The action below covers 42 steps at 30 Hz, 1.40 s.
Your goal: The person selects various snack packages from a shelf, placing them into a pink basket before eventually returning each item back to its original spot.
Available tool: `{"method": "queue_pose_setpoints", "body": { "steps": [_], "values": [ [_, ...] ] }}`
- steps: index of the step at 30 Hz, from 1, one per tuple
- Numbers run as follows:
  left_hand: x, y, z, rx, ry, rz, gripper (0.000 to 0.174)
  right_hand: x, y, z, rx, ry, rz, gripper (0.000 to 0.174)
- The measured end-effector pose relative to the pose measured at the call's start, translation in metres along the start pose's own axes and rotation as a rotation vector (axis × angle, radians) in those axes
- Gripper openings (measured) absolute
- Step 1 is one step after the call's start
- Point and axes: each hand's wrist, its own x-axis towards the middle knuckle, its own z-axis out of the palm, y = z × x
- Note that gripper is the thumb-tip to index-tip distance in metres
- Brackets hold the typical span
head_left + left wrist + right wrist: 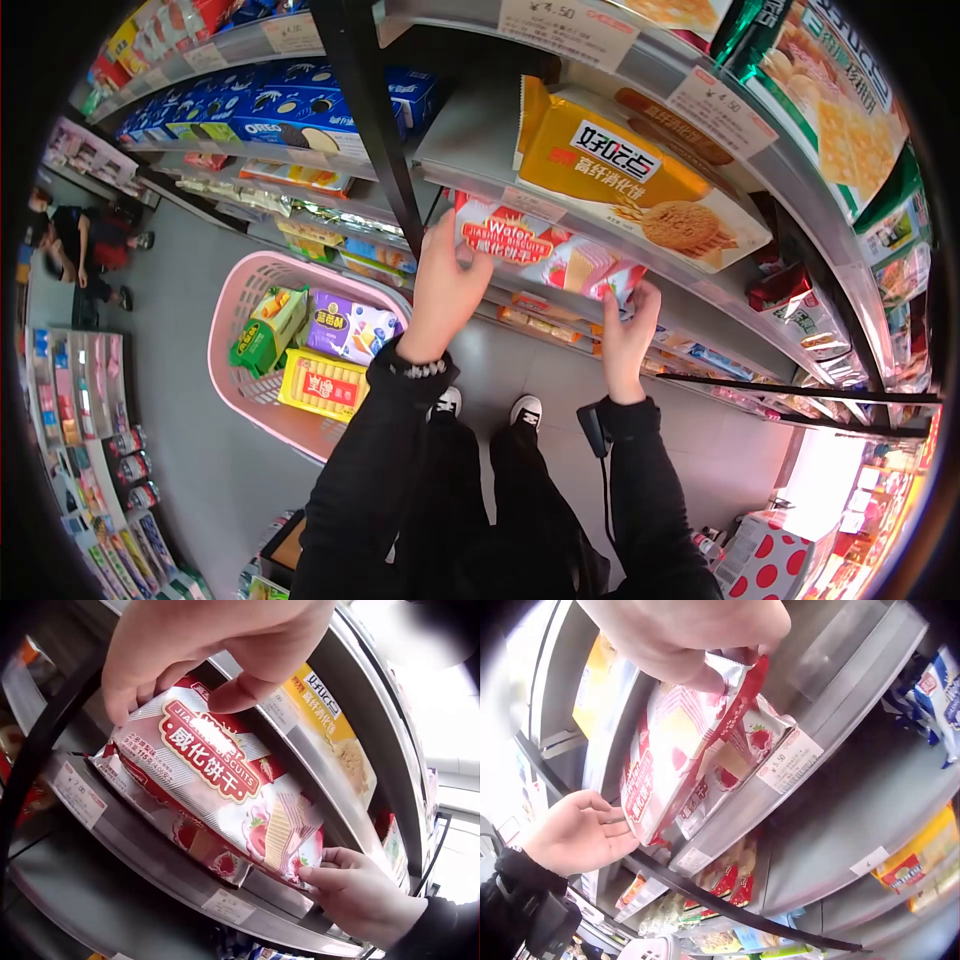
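Observation:
A red and white wafer packet [545,250] is held level between both hands at a shelf, above another similar packet [731,766] lying on that shelf. My left hand [450,290] grips its left end, thumb on the printed front; in the left wrist view this hand [217,645] covers the packet's upper corner. My right hand [630,335] pinches the strawberry-printed right end, and in the right wrist view this hand [697,634] has its thumb on that end. A pink basket [222,330] on the floor holds a green pack [270,330], a purple pack [350,327] and a yellow pack [325,385].
Yellow biscuit packs [640,170] lie on the shelf above, blue Oreo boxes [300,110] on the upper left. A black shelf post [370,110] stands left of the packet. Another person [80,250] is at the far left, beyond grey floor [180,270].

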Motion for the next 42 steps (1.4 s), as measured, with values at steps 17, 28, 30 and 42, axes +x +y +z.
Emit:
{"method": "queue_pose_setpoints", "body": {
  "steps": [17, 28, 30, 42],
  "values": [
    [0.036, -0.030, 0.012, -0.206, -0.187, -0.067, 0.045, 0.011, 0.034, 0.032, -0.028, -0.151, 0.038, 0.034],
    [-0.102, 0.009, -0.003, -0.164, -0.416, -0.210, 0.045, -0.092, -0.005, -0.029, -0.080, -0.182, 0.178, 0.037],
    [-0.129, 0.003, 0.001, -0.206, -0.572, -0.235, 0.032, -0.115, -0.004, -0.039, 0.010, -0.197, 0.308, 0.036],
    [-0.175, -0.031, 0.062, -0.077, -1.029, -0.356, 0.022, -0.173, 0.097, -0.081, 0.235, -0.074, 0.791, 0.032]
  ]
}}
